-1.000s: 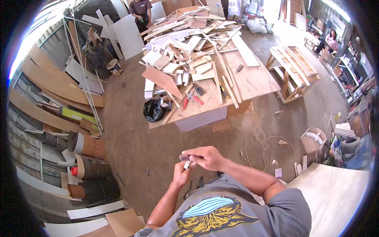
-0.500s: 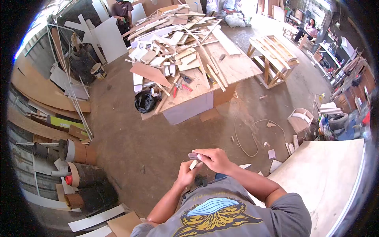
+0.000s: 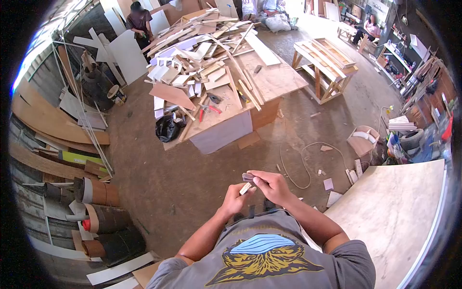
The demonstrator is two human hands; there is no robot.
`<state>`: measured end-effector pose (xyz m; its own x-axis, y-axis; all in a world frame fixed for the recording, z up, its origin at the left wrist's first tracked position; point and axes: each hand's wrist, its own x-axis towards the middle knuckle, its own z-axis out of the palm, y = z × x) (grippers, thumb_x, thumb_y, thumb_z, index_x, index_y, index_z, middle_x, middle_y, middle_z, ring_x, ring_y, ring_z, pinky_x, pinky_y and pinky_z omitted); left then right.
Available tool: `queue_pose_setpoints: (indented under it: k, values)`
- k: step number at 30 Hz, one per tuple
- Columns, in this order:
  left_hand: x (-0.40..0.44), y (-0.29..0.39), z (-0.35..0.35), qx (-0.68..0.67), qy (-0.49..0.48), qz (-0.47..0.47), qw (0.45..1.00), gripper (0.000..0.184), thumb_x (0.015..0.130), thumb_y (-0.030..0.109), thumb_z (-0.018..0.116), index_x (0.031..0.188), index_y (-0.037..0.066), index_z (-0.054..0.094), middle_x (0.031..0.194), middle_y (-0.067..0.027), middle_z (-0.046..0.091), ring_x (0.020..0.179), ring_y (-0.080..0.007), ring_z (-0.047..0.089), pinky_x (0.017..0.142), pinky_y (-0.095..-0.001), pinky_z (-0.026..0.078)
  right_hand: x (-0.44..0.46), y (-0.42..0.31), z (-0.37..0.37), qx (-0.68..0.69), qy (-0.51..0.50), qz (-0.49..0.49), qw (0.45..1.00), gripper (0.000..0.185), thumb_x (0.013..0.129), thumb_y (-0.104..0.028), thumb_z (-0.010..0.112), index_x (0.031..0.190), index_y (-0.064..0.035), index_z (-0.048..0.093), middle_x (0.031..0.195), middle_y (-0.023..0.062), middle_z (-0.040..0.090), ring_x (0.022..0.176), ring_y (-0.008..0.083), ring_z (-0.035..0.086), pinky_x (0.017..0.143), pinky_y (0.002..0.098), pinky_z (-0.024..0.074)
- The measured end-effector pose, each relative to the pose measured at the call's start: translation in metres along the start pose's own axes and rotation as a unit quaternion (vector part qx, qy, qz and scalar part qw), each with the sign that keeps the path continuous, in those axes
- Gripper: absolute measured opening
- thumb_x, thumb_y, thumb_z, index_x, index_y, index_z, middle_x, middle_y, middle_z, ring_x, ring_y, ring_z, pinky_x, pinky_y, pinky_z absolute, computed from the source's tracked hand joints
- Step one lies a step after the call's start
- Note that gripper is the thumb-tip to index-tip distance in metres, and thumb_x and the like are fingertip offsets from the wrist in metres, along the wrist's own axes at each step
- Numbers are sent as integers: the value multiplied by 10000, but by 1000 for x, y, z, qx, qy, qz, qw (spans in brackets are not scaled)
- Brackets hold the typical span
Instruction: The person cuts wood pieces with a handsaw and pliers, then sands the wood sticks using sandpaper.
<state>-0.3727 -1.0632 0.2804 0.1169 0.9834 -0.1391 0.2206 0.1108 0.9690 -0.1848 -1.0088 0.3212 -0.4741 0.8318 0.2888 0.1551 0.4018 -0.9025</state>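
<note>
Workshop; one stick in left hand

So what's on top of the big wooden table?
A heap of wood offcuts, a red-handled tool and a black plastic bag. The heap covers much of the tabletop; whatever lies beneath is hidden.

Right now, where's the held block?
In the head view, below centre, the block is in the right hand, above the wood piece in the left hand.

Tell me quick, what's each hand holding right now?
Left hand: closed, holding a small, pale, blocky wooden piece.
Right hand: closed, gripping a small, dark greyish-brown block, material unclear.
</note>
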Motion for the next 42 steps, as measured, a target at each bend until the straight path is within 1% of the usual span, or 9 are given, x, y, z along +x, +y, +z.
queue_pose_setpoints:
  k: [3, 6, 12, 21, 24, 27, 36, 39, 42]
  values:
    - [25, -1, 28, -9, 16, 81, 997, 312, 1022, 279, 679, 922, -16, 664, 661, -66, 562, 657, -115, 486, 602, -366, 431, -7, 0, -29, 43, -12, 2, 999, 305, 1072, -124, 586, 1321, 36, 660, 1193, 169, 771, 1108, 247, 751, 938, 354, 586]
    - [41, 10, 43, 14, -14, 3, 1000, 325, 1032, 306, 676, 962, -11, 673, 702, -73, 586, 692, -116, 505, 622, -363, 443, -2, 13, -51, 54, 11, 35, 998, 307, 1074, -141, 586, 1317, 30, 664, 1197, 167, 770, 1118, 229, 746, 927, 344, 587]
    - [62, 11, 82, -40, 8, 29, 999, 333, 1036, 312, 681, 972, -14, 669, 729, -53, 596, 718, -110, 496, 641, -360, 451, -4, 40, -96, -35, -50, 5, 998, 289, 1066, -142, 596, 1288, 15, 693, 1185, 165, 774, 1072, 234, 758, 894, 335, 585]
    - [76, 4, 101, -20, 19, -13, 1000, 330, 1020, 281, 688, 904, -26, 657, 714, -55, 591, 710, -116, 489, 653, -361, 467, -4, 71, -105, 57, -45, 52, 996, 285, 1077, -142, 584, 1280, 24, 693, 1161, 159, 780, 1088, 215, 750, 925, 328, 574]
    - [78, 14, 89, -6, -24, -84, 996, 237, 1031, 248, 684, 982, 16, 703, 780, 18, 609, 754, -72, 511, 643, -316, 445, 9, 67, -111, 54, -24, 51, 997, 291, 1078, -156, 587, 1270, 36, 694, 1148, 164, 782, 1092, 220, 751, 934, 331, 576]
    - [82, 4, 95, 11, 20, 16, 1000, 238, 1029, 245, 680, 954, 20, 690, 744, 12, 590, 724, -80, 506, 624, -330, 435, 7, 74, -107, 30, -73, 24, 997, 293, 1080, -145, 578, 1271, 47, 690, 1161, 168, 779, 1094, 222, 749, 940, 333, 575]
    - [78, -2, 95, -25, 29, -50, 998, 237, 1023, 243, 679, 954, 17, 679, 727, 11, 589, 716, -95, 509, 620, -342, 434, 18, 69, -107, 33, -95, 41, 994, 286, 1066, -120, 586, 1270, 50, 691, 1173, 160, 777, 1078, 213, 751, 937, 332, 575]
    - [80, 9, 89, 49, 28, -46, 997, 287, 995, 240, 688, 910, -32, 654, 697, -126, 586, 678, -155, 507, 640, -388, 466, 25, 79, -106, 65, -60, 66, 994, 277, 1059, -112, 593, 1265, 41, 699, 1162, 152, 782, 1063, 220, 757, 933, 331, 575]
    - [84, -6, 94, -33, 79, 26, 996, 284, 992, 246, 695, 944, -32, 663, 714, -117, 599, 695, -150, 514, 648, -377, 467, 23, 75, -103, 45, -100, 8, 994, 277, 1055, -108, 598, 1269, 34, 701, 1165, 155, 781, 1057, 212, 757, 919, 331, 578]
